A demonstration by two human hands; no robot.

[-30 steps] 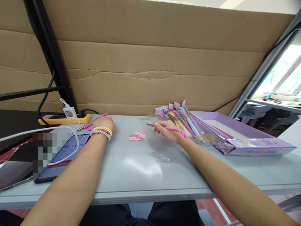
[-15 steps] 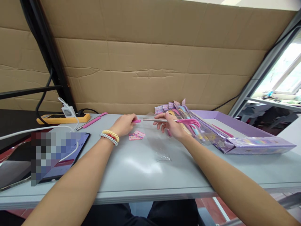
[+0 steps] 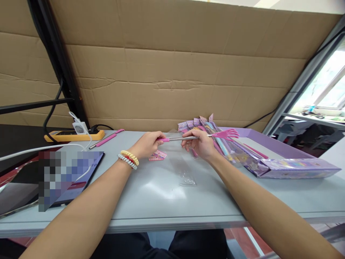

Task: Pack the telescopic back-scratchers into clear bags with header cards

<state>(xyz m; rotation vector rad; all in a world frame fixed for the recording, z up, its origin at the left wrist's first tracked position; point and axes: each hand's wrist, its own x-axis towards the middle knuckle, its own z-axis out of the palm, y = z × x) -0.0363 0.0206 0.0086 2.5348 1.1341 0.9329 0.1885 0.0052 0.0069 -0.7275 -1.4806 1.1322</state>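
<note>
A back scratcher (image 3: 225,134) with a pink hand-shaped head, thin metal rod and pink grip lies level across both hands above the table. My left hand (image 3: 147,144) is closed round its pink grip. The fingers of my right hand (image 3: 201,144) hold the metal rod towards the head. Below my left hand lies a small pink printed card (image 3: 157,155). A clear plastic sleeve (image 3: 185,176) rests on the table between my forearms. Beyond my right hand, several packaged back scratchers (image 3: 211,126) are fanned out, with printed purple tops.
At right stands a purple open box (image 3: 280,144) with a pink stick inside. Another pink back scratcher (image 3: 106,139) lies at the back left near a yellow power strip (image 3: 72,135). A tablet (image 3: 88,180) and white cable occupy the left. Cardboard (image 3: 172,82) walls the back.
The rod's end, apart from the pink grip before, now meets it. The pink head has shifted right and slightly up, and more of the grip shows beyond my left hand.
</note>
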